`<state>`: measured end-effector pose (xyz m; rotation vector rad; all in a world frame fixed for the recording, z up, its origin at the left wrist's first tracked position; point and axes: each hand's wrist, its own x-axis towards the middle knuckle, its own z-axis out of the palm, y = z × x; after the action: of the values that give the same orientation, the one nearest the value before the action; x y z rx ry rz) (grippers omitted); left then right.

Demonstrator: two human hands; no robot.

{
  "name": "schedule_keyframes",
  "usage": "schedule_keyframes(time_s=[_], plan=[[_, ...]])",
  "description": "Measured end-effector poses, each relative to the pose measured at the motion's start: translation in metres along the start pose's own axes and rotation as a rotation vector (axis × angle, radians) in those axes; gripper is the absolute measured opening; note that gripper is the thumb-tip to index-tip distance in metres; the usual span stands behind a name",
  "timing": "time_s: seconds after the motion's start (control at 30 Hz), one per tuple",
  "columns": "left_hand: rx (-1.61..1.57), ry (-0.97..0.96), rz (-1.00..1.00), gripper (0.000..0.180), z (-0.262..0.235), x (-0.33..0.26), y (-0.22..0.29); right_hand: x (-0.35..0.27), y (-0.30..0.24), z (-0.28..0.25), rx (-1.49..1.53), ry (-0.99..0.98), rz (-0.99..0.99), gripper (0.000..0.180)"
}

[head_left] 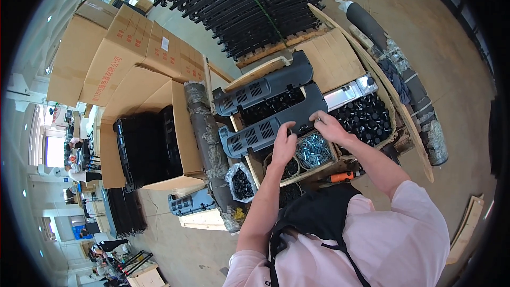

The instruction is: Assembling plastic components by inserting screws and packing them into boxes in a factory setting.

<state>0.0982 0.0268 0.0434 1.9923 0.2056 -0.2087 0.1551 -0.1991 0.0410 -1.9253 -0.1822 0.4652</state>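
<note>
A dark grey plastic cover (255,134) with vent slots lies across the wooden workbench in front of me. A second cover (244,97) of the same shape lies just beyond it. My left hand (285,141) is at the near edge of the closer cover, thumb and forefinger closed together; what is between them is too small to make out. My right hand (329,128) is over the cover's right end, fingertips pinched on something small that I cannot name. Under my hands stands a bin of silvery bolts (314,151).
Black-capped knobs (366,119) fill a bin on the right, beside a silver metal plate (348,93). An orange-handled tool (342,176) lies near my waist. A bag of black parts (243,184), a wrapped post (204,127) and an open carton (188,149) stand left. Stacked black frames (239,10) rise behind.
</note>
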Motion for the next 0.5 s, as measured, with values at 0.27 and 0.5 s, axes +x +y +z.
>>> schedule_keyframes(time_s=[0.27,0.5], plan=[[-0.507,0.018,-0.204,0.046,-0.006,-0.063,-0.028,-0.035,-0.01,0.023,0.816,-0.25,0.416,0.026],[-0.46,0.072,-0.101,0.036,-0.01,-0.087,-0.034,-0.025,-0.018,0.059,0.679,-0.344,0.334,0.037]])
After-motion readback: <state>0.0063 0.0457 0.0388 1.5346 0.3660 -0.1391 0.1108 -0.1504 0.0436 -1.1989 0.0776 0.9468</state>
